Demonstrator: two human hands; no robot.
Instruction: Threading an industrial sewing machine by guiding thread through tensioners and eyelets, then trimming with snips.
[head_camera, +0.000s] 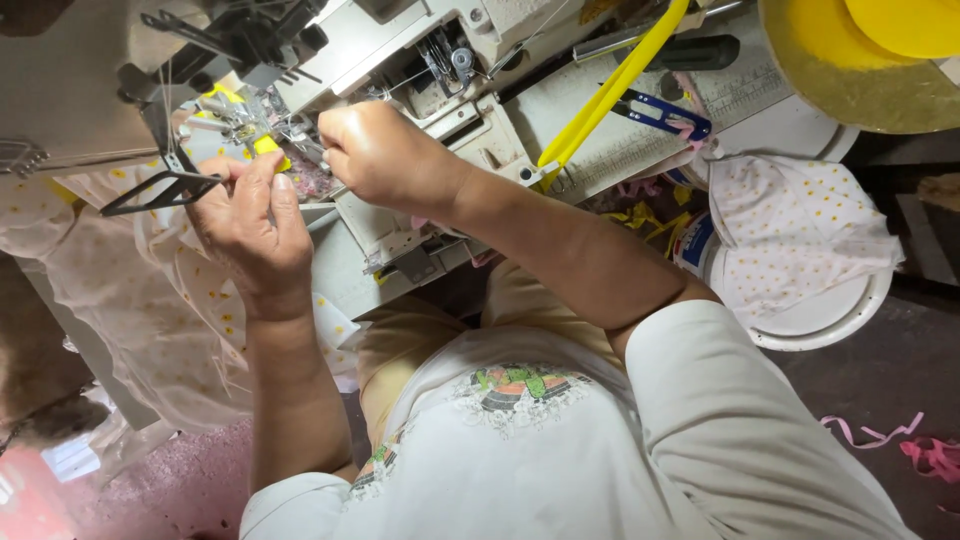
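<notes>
My left hand (250, 215) grips a black pair of tweezer-like snips (150, 192), whose tip points left, and its fingertips touch a small yellow piece (266, 146) at the needle area of a grey-white sewing machine (400, 40). My right hand (385, 150) is curled just right of it, knuckles up, its fingertips down at the presser foot and hidden from me. White fabric with yellow dots (190, 300) hangs from the machine bed below my left hand.
Long yellow tweezers (610, 90) and blue thread snips (662, 114) lie on the machine table to the right. A white bucket (830, 315) holds more dotted fabric. A yellow round object (880, 60) sits at top right. Pink ribbon scraps (900, 445) lie on the floor.
</notes>
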